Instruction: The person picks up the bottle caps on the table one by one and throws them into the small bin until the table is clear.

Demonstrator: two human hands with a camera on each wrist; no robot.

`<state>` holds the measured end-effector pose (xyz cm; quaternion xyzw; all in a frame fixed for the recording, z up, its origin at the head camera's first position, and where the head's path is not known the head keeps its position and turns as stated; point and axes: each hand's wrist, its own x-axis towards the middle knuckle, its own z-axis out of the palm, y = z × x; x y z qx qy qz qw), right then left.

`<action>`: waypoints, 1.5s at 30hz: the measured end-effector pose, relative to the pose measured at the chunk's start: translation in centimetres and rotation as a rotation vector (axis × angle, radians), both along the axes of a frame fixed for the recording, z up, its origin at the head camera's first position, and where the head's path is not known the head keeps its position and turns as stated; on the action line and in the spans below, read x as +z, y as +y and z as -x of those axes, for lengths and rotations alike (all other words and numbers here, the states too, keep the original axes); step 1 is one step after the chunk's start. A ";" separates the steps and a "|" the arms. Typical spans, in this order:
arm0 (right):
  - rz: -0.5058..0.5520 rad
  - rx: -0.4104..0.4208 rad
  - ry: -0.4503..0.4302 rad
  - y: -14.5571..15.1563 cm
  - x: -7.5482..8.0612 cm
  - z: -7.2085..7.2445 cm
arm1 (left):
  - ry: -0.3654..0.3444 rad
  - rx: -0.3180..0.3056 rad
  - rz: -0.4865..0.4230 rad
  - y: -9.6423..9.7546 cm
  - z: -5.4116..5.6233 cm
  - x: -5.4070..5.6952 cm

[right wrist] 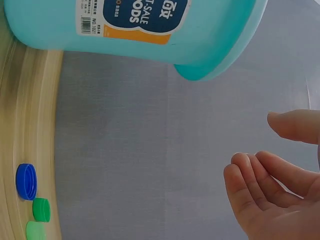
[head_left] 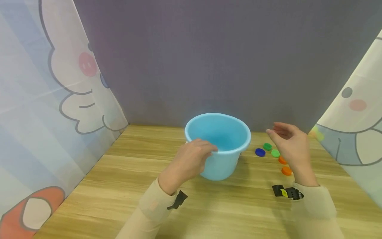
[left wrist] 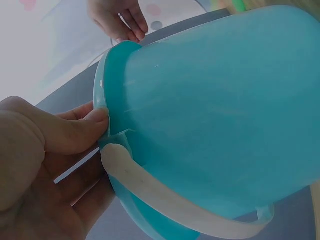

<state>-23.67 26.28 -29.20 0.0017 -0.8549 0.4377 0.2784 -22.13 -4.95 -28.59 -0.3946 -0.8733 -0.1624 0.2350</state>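
While the near rim of the light-blue bucket (head_left: 219, 167) is gripped between thumb and fingers by the left hand (head_left: 189, 159), the bucket is stood upright on the wooden counter (head_left: 119, 186); over to the right, the right hand (head_left: 293, 146) is held raised, thumb parted from loosely bent fingers, near a blue cap (head_left: 260, 152), two green caps (head_left: 275, 153) and two orange caps (head_left: 286, 171).
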 end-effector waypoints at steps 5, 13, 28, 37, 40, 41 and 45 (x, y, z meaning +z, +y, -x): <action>-0.014 -0.008 -0.015 0.0 0.0 0.0 | -0.002 -0.003 -0.005 0.0 0.0 0.1; -0.061 0.017 -0.044 -0.1 -0.1 0.0 | 0.011 -0.015 -0.009 0.0 0.1 0.0; -0.226 0.068 -0.103 1.4 -2.0 1.1 | 0.003 -0.011 -0.006 0.1 0.3 -0.1; -0.301 0.082 -0.106 2.2 -2.9 1.6 | -0.008 -0.007 0.004 0.1 0.3 -0.1; -0.328 0.087 -0.103 2.6 -3.3 1.8 | -0.010 -0.008 0.005 0.1 0.3 -0.1; -0.336 0.089 -0.100 2.7 -3.5 1.9 | -0.009 -0.009 0.004 0.1 0.3 -0.1; -0.365 0.098 -0.101 3.3 -4.1 2.2 | -0.005 -0.012 0.001 0.1 0.3 -0.1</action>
